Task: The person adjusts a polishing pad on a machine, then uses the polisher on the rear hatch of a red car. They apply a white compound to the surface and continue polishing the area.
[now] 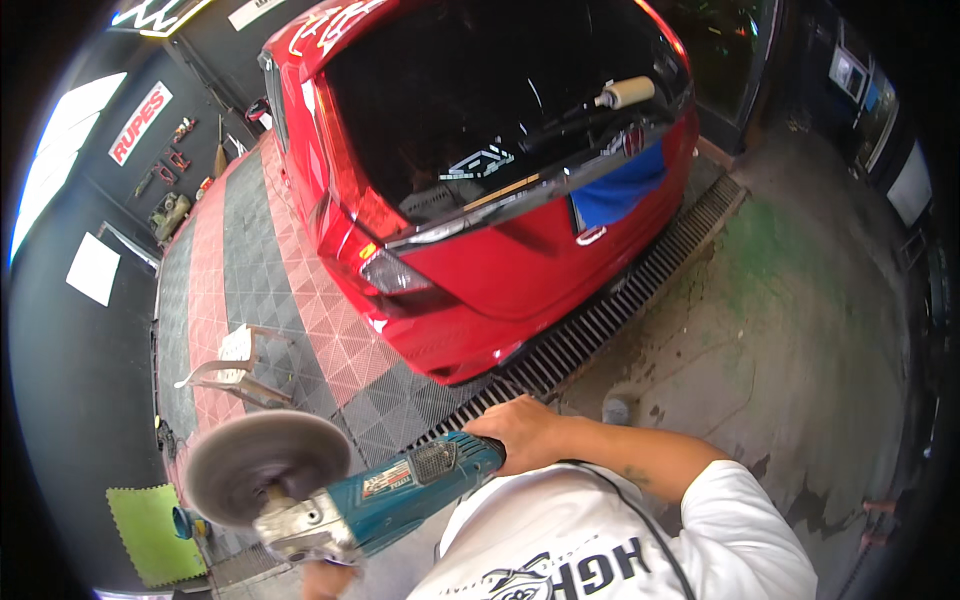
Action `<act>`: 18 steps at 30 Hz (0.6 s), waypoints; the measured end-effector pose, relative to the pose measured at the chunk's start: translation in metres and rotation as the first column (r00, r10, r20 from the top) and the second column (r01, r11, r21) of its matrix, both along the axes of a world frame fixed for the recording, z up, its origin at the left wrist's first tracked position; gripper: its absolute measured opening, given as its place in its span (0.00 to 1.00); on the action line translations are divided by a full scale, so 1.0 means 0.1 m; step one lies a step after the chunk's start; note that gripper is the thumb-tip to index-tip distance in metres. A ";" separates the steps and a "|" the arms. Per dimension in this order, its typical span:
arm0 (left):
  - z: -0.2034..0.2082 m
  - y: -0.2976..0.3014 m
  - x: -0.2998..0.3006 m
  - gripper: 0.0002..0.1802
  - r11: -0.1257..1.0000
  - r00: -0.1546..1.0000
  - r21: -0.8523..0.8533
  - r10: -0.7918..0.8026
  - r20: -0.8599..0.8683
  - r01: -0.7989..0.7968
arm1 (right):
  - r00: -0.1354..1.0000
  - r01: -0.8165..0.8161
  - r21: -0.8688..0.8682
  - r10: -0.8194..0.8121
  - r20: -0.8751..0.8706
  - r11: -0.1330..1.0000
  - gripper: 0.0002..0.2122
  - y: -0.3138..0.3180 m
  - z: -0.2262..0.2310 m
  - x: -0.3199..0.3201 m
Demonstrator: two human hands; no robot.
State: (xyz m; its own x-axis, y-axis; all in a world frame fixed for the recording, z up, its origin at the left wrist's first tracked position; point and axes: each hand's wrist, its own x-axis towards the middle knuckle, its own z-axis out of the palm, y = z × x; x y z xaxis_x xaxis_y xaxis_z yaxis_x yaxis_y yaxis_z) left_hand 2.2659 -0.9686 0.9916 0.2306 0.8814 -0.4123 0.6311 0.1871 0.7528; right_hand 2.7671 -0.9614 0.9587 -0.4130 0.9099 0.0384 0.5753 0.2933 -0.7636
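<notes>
A teal rotary polisher (400,495) with a grey metal head lies across the front of my body, its round brownish pad (265,468) facing up and to the left. The pad's surface is smeared, as though spinning. My right hand (525,432) is closed round the rear end of the polisher's body. Below the metal head, at the lower edge, my left hand (328,580) shows only in part and blurred; its fingers are hidden. Ahead stands the rear of a red car (500,285), apart from the pad.
On the car's back, a cream bottle (630,92) rests by the rear window and a blue cloth (622,190) hangs below it. A small chair (237,362) stands to the left. A floor grate (620,312) runs behind the bumper; a green mat (157,535) lies lower left.
</notes>
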 end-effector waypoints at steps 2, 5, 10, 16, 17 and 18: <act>-0.16 -0.32 0.77 0.13 0.884 0.850 -0.303 0.441 0.289 -0.356 | 0.987 -0.155 0.154 0.148 0.055 0.976 0.27 0.38 0.02 0.62; -0.06 -0.30 1.79 0.11 0.793 0.772 -0.305 0.597 0.218 -0.527 | 0.966 -0.022 0.328 -0.063 0.249 0.944 0.30 1.19 0.41 1.91; -0.52 -0.30 2.40 0.10 0.744 0.752 -0.126 0.659 -0.025 -0.656 | 0.521 0.411 0.778 -0.822 0.227 0.476 0.33 2.07 1.01 4.86; -0.78 -0.76 2.66 0.11 0.531 0.555 -0.178 0.822 -0.128 -0.828 | 0.532 0.157 0.625 -0.598 0.599 0.765 0.38 2.78 0.93 6.07; -0.78 -0.87 2.74 0.11 0.481 0.512 -0.207 0.849 -0.131 -0.852 | 0.527 0.186 0.530 -0.539 0.657 0.827 0.38 2.88 1.00 5.99; -0.79 -0.96 2.80 0.11 0.433 0.470 -0.235 0.872 -0.134 -0.870 | 0.520 0.216 0.430 -0.476 0.710 0.877 0.38 2.96 1.13 5.94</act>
